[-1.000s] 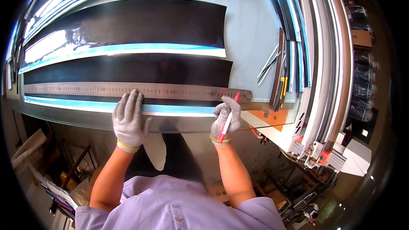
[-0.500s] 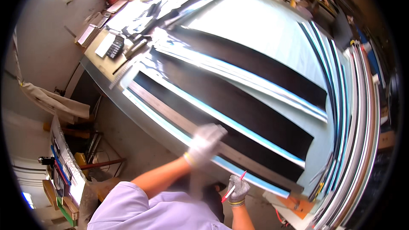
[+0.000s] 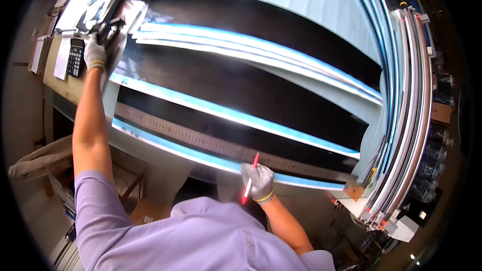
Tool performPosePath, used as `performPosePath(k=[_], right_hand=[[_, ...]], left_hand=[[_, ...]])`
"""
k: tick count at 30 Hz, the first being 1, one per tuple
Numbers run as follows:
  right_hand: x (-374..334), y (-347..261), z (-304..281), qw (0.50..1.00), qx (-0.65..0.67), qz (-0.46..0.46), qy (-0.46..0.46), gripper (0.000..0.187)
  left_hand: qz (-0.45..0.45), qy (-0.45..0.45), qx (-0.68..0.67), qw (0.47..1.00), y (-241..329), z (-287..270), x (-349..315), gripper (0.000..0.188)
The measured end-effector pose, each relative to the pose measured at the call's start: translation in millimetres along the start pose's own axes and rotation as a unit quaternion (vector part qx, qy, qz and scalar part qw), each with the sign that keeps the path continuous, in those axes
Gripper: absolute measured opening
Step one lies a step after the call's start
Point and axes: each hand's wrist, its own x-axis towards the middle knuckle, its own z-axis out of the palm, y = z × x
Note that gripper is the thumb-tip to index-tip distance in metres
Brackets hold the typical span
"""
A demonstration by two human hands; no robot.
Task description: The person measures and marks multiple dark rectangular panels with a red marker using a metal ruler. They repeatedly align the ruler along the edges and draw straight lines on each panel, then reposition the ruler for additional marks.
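Observation:
My right hand [image 3: 259,181], in a grey glove with a yellow cuff, is closed around a red-and-white pen [image 3: 247,190] by the near table edge. Reaching far left, my gloved left hand [image 3: 94,54] is beside a black calculator [image 3: 76,57]. Its fingertips meet dark tools [image 3: 111,29] lying there, and whether they grip one cannot be made out. A long steel ruler [image 3: 201,143] lies along a black strip [image 3: 165,104]. A blue-and-white strip [image 3: 175,144] runs along its near side, and another blue-edged strip [image 3: 236,114] lies beyond it.
Wide black sheets [image 3: 241,78] and stacked white-blue strips [image 3: 241,52] cover the middle of the table. Many long profiles [image 3: 409,115] stand bundled along the right side. Papers [image 3: 63,59] lie at the left. A beige cloth [image 3: 45,158] hangs below the left edge.
My left hand has left the ruler and stretched far left to the tools beside the calculator. My right hand still holds the pen. The view has shifted.

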Motion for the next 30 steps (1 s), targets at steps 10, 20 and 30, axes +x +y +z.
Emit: performPosePath(k=[10, 20, 30], right_hand=[[-77, 3, -36, 0.996, 0.058, -0.008, -0.066, 0.022], [-247, 136, -215, 0.984, -0.173, 0.039, -0.010, 0.032], [-277, 227, -281, 0.972, -0.217, -0.021, 0.092, 0.028]], left_hand=[[0.039, 0.092, -0.058, 0.993, 80, -143, -117, 0.036], [0.201, -0.192, -0.276, 0.920, 442, -204, -570, 0.027], [0.257, -0.230, -0.157, 0.925, 611, -199, -683, 0.043]])
